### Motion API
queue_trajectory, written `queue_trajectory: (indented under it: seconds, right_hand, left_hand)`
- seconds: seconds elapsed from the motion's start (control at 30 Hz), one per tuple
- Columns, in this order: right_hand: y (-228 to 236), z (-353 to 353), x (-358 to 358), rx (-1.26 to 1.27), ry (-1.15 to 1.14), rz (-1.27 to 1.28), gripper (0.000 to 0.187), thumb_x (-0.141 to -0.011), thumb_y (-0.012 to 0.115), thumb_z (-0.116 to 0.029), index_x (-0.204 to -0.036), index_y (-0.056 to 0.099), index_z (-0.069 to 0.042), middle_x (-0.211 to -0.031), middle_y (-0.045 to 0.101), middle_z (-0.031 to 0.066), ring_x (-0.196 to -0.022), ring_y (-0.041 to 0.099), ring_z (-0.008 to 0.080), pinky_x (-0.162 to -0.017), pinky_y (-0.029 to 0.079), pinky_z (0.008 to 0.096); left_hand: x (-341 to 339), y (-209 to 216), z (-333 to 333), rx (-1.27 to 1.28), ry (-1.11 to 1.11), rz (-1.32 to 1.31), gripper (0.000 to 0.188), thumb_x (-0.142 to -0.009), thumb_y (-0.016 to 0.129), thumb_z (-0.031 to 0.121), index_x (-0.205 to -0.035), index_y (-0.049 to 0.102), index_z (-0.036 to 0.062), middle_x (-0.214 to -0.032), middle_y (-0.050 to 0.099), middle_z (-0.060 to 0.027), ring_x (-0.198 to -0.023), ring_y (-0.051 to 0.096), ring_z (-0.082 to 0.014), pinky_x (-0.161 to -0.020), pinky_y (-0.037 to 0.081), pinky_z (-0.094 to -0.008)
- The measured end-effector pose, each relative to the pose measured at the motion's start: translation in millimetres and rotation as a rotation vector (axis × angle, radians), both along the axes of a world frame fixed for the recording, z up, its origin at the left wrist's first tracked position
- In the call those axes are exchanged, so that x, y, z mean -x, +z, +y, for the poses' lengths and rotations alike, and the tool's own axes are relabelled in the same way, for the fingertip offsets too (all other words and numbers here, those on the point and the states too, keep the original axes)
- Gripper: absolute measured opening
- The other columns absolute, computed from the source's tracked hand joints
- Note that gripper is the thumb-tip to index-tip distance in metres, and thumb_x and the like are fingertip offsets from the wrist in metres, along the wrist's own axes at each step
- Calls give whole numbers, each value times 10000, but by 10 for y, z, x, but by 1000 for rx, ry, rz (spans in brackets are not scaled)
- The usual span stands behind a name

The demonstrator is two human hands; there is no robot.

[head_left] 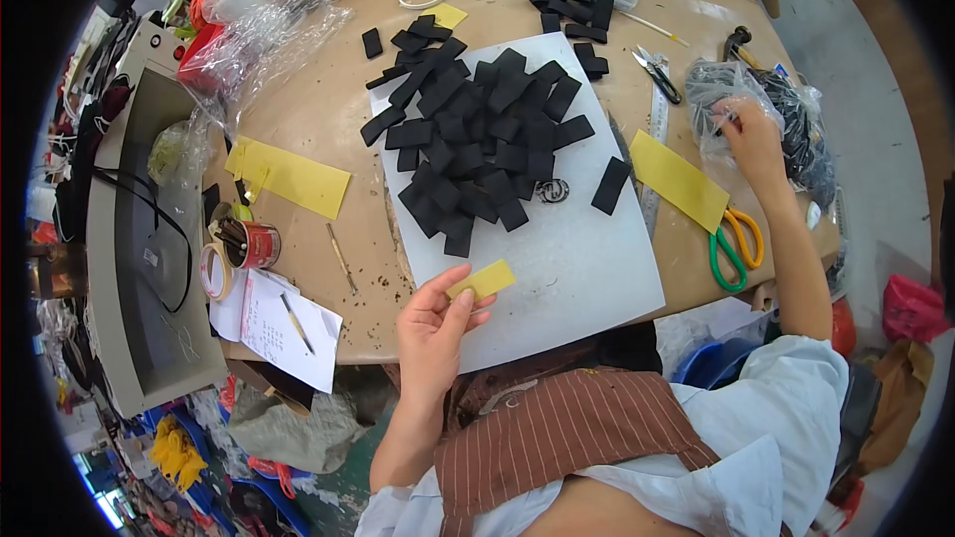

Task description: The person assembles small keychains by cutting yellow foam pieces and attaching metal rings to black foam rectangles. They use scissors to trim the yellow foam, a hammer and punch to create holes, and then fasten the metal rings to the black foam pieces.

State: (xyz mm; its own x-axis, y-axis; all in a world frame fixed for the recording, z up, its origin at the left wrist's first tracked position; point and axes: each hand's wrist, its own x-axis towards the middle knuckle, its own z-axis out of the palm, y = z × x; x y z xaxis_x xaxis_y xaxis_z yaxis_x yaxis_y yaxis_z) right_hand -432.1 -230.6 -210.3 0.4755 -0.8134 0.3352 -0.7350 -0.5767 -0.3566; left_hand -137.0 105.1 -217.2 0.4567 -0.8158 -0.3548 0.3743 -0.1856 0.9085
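Over the near edge of the white board (pixel 607 278), my left hand (pixel 435 323) pinches a small yellow rectangular piece (pixel 485 279) between thumb and fingers. At the far right my right hand (pixel 748 124) is at a clear plastic bag (pixel 708 83), its fingers curled inward and partly covered by the film. What those fingers grip is hidden. Black stringy items (pixel 808 129) show in plastic beside that hand. A loose heap of flat black fabric pieces (pixel 482 129) covers the far part of the board. Right of the heap lie a small black ring-like item (pixel 552 191) and one separate black piece (pixel 610 186).
Yellow strips lie left (pixel 308 179) and right (pixel 679 182) of the board. Scissors (pixel 734 249) with green and orange handles, snips (pixel 658 76) and a hammer (pixel 737 42) are on the right. A tin of tools (pixel 261 245) and paper (pixel 298 338) are left.
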Motion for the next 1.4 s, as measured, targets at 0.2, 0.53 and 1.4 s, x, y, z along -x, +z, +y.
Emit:
queue_trajectory:
  seconds: [0.2,0.53,1.4]
  right_hand:
    - [-80,-49,235,-92,-76,-124,197,-808,709,-80,-989,662,-17,-816,641,97,-686,580,187,-647,466,286]
    - [-242,1,-49,128,-22,-22,255,-787,715,-77,-1033,657,-47,-957,652,131,-924,622,298,-762,496,355]
    - [374,1642,-1114,-810,656,-601,228,-773,683,96,-981,657,6,-899,682,86,-823,662,167,-719,532,272]
  left_hand:
    - [49,-4,-62,24,-45,28,304,-954,533,27,-1253,529,-29,-1032,655,-130,-935,679,-193,-769,561,-243]
    - [92,-61,-55,36,-67,-49,298,-970,501,40,-1256,520,-42,-1079,649,-142,-976,671,-209,-808,558,-263]
    - [134,97,-56,105,-130,-584,343,-864,641,13,-1206,608,21,-1142,639,-80,-1047,626,-175,-881,514,-298]
